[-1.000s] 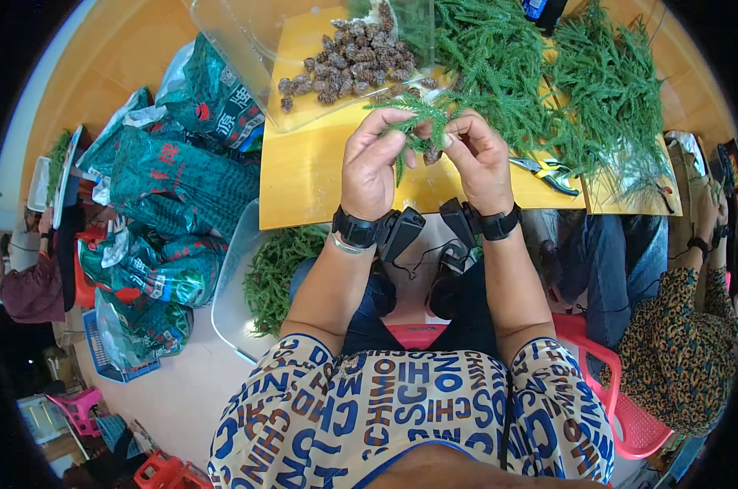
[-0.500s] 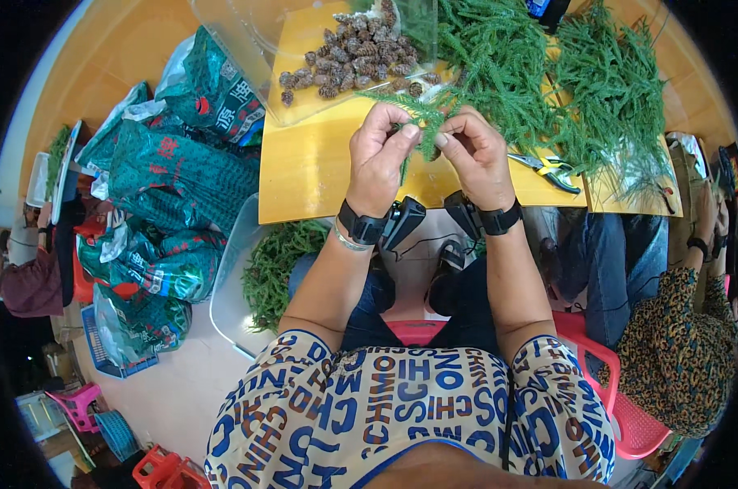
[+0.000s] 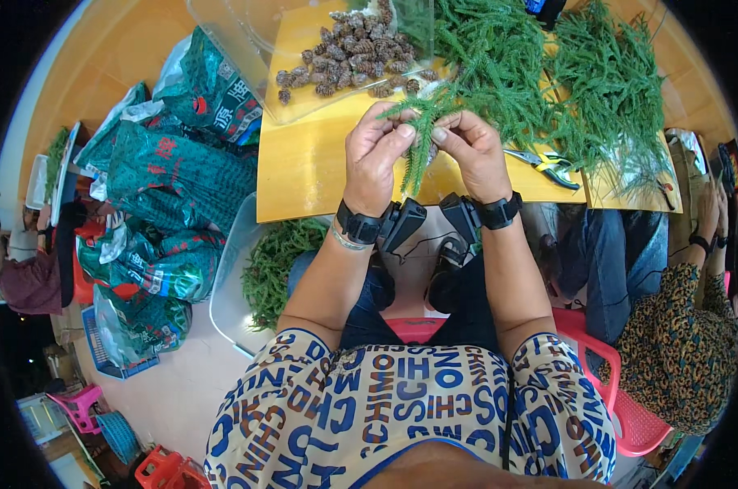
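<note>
Between my two hands, over the yellow table's front part, hangs a green artificial pine sprig [image 3: 419, 151], its needled branches pointing up and down. My left hand [image 3: 373, 163] pinches it from the left, thumb against fingers. On the other side my right hand [image 3: 479, 155] is closed, thumb and fingertips at the sprig's upper right part. A small brownish thing shows beneath the right fingertips; it is too covered to name. Pliers [image 3: 552, 167] with yellow and black handles lie right of my right hand. Brown pine cones [image 3: 353, 57] are heaped in a clear plastic tray [image 3: 237, 61] beyond my left hand.
Heaps of green sprigs [image 3: 499, 65] cover the table's [image 3: 304, 175] far right. Stuffed green bags [image 3: 169, 167] crowd the left. Below the table edge stands a clear bin [image 3: 222, 297] holding greenery. A co-worker in a patterned top [image 3: 670, 350] sits at right on a pink chair [image 3: 638, 424].
The sprig has turned so that a long branch now hangs down between my hands. My hands have shifted slightly, and the brownish thing by the right fingertips has come into sight.
</note>
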The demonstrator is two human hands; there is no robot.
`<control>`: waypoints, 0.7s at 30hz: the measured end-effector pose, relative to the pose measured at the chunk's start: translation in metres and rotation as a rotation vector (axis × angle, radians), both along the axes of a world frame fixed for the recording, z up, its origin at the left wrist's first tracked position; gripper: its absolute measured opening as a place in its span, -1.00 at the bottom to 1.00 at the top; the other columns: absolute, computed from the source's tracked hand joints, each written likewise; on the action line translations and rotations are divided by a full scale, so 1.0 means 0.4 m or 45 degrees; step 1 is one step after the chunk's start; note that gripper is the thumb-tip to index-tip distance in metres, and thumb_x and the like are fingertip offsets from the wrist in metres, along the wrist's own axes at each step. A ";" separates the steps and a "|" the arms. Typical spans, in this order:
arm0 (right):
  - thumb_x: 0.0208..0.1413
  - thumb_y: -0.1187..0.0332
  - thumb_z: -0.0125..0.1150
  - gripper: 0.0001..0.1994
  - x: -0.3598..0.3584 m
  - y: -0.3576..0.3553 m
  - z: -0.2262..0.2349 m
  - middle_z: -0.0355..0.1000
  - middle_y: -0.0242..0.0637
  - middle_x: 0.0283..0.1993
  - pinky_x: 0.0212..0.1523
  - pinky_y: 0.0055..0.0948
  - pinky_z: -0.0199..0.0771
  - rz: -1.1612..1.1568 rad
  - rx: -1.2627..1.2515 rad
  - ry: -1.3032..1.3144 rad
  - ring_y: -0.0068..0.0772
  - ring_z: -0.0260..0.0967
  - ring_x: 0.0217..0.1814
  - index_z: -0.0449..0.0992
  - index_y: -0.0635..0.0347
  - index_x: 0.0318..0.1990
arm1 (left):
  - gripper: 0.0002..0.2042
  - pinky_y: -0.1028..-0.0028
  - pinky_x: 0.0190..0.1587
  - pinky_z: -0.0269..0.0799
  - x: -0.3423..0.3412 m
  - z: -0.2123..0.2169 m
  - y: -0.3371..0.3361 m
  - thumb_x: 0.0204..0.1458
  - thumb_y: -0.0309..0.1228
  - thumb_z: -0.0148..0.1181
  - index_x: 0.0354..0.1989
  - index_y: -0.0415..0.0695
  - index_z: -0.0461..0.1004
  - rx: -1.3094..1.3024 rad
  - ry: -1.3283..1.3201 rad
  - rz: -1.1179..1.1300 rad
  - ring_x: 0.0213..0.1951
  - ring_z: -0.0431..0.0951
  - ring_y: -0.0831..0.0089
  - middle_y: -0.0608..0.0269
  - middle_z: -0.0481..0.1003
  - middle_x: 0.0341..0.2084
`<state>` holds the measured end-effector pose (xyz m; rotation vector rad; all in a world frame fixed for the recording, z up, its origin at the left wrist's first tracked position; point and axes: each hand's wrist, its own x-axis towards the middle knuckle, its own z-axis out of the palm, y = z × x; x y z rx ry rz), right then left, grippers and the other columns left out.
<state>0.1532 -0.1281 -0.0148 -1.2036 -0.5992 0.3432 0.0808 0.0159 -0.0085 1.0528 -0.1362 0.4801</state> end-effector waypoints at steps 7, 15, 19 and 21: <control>0.13 0.51 0.19 -0.95 0.014 -0.008 -0.009 0.46 -0.42 -0.34 -0.22 -0.58 0.43 0.084 0.064 0.147 -0.61 0.38 -0.29 0.46 0.26 -0.28 | -0.76 0.43 -0.01 0.36 0.004 0.004 0.002 0.04 -0.52 0.04 -0.12 -0.34 0.38 -0.148 0.098 -0.109 -0.20 0.51 0.39 0.11 0.49 -0.29; 0.12 0.48 0.20 -0.95 0.021 -0.014 -0.010 0.45 -0.29 -0.11 -0.07 -0.54 0.39 -0.089 0.039 0.048 -0.56 0.39 -0.10 0.49 0.23 -0.29 | -0.78 0.45 -0.17 0.38 0.029 -0.027 0.020 0.12 -0.47 -0.03 -0.08 -0.29 0.32 -0.352 0.014 -0.086 -0.28 0.52 0.35 0.14 0.49 -0.38; 0.12 0.47 0.17 -0.94 0.025 -0.015 0.011 0.43 -0.21 0.03 0.06 -0.39 0.33 -0.055 0.122 -0.049 -0.40 0.40 -0.02 0.49 0.19 -0.25 | -0.82 0.41 -0.23 0.36 0.031 -0.037 0.052 0.18 -0.42 -0.08 -0.13 -0.24 0.32 -0.427 -0.055 -0.014 -0.29 0.52 0.22 0.10 0.48 -0.43; 0.12 0.47 0.16 -0.94 0.028 -0.022 0.014 0.43 -0.18 0.05 0.09 -0.37 0.30 -0.063 0.110 -0.050 -0.37 0.39 0.00 0.49 0.19 -0.26 | -0.82 0.40 -0.24 0.36 0.031 -0.037 0.063 0.18 -0.40 -0.09 -0.14 -0.23 0.32 -0.439 -0.074 -0.031 -0.29 0.52 0.21 0.11 0.47 -0.44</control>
